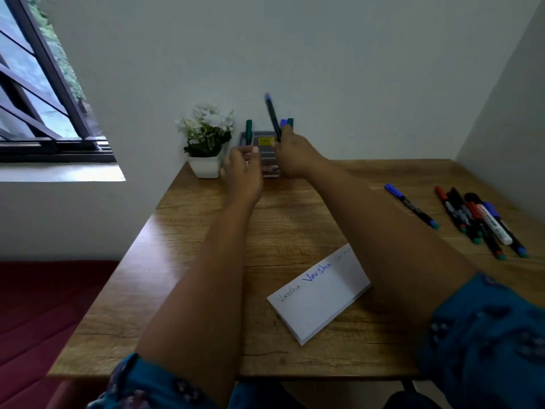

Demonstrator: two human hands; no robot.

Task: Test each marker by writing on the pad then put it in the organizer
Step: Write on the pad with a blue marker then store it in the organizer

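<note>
Right hand [295, 154] grips a dark, blue-capped marker [272, 118] tilted above the far organizer [267, 137]; left hand [243, 169] hovers released beside.

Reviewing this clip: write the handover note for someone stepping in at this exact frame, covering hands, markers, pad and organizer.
Right hand grips a blue-capped marker, upright over the organizer at the table's far edge.
Left hand is open, beside the organizer, holding nothing.
Done: three markers seem to stand in the organizer already; the pad carries two clear test words and a fainter mark.
Left: drop the held marker in, then test and store the lone blue marker and the pile of markers at the right.
</note>
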